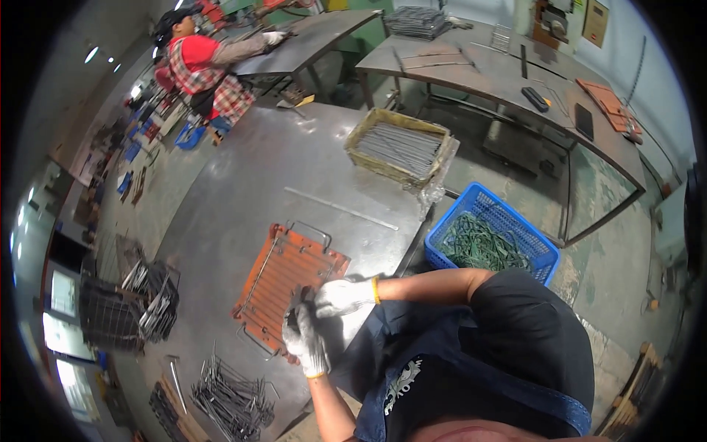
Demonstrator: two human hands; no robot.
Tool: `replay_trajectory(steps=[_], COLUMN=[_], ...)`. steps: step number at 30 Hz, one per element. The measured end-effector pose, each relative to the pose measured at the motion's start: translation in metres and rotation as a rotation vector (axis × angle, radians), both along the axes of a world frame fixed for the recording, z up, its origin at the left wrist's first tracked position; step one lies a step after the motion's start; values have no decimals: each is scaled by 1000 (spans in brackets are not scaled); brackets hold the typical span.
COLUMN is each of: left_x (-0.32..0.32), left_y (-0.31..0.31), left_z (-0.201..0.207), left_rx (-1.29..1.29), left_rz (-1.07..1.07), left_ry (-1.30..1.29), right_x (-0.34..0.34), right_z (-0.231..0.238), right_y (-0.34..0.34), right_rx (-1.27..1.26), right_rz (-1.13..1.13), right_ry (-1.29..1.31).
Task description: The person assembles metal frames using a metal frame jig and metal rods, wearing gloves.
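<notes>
My left hand [305, 345], in a white work glove with darkened fingers, is closed over the near edge of an orange-red ribbed fixture plate [298, 259]. Right beside it, my right hand [345, 297], in a white glove with a yellow cuff, is curled with its fingertips meeting the left ones. Something small and dark shows between the fingers, too hidden to name. On the fixture lie thin metal rods, and a bent wire handle [313, 230] juts from its far side. Another bent wire handle [255, 345] sticks out at the near left.
A loose metal bar [340, 209] lies beyond the fixture. A yellowish crate [352, 149] holds metal rods. Right of the table is a blue basket [546, 258] with green strapping. Bent wire pieces [232, 398] are piled at the near left. A co-worker [202, 66] stands far left.
</notes>
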State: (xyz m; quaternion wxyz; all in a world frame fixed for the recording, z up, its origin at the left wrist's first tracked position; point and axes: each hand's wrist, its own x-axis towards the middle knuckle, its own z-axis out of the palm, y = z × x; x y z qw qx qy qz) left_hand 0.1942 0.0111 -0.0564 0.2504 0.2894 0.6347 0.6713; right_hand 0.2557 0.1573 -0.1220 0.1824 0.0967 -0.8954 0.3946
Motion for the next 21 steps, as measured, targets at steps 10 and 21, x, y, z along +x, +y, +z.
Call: replay_trajectory(steps=[10, 21], left_x=[-22, -23], left_y=[-50, -51], left_z=[-8, -19], left_rx=[-406, -340], left_rz=[16, -84], left_ry=[299, 316], right_x=[-13, -8], right_z=[-1, -56], right_y=[-36, -42], right_rx=[-162, -159], right_rz=[88, 13], right_ry=[-227, -100])
